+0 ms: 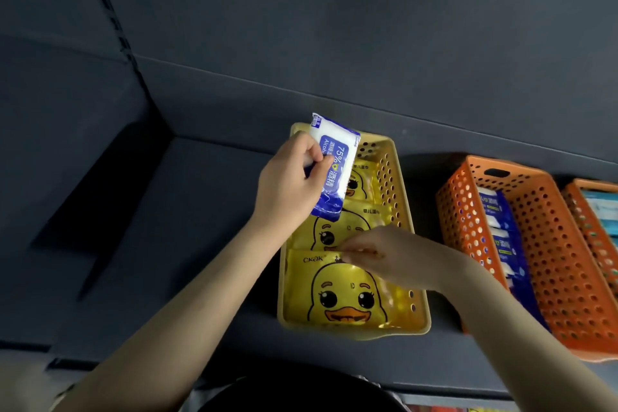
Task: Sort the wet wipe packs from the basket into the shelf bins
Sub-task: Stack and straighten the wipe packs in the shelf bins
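Observation:
A yellow perforated bin (393,177) stands on the dark shelf and holds several yellow duck-print wipe packs (351,298) standing in a row. My left hand (287,181) grips a blue-and-white alcohol wipe pack (336,160) above the bin's far left part. My right hand (384,251) reaches into the bin from the right, its fingertips pinching the top edge of the nearest duck pack. To the right, an orange bin (548,244) holds several blue-and-white packs (501,234) like the one in my left hand.
A second orange bin (592,211) with pale blue packs sits at the far right edge. The dark shelf (200,211) stretches left of the yellow bin, with a back wall and a slotted upright. A dark round shape (294,395) lies below the shelf front.

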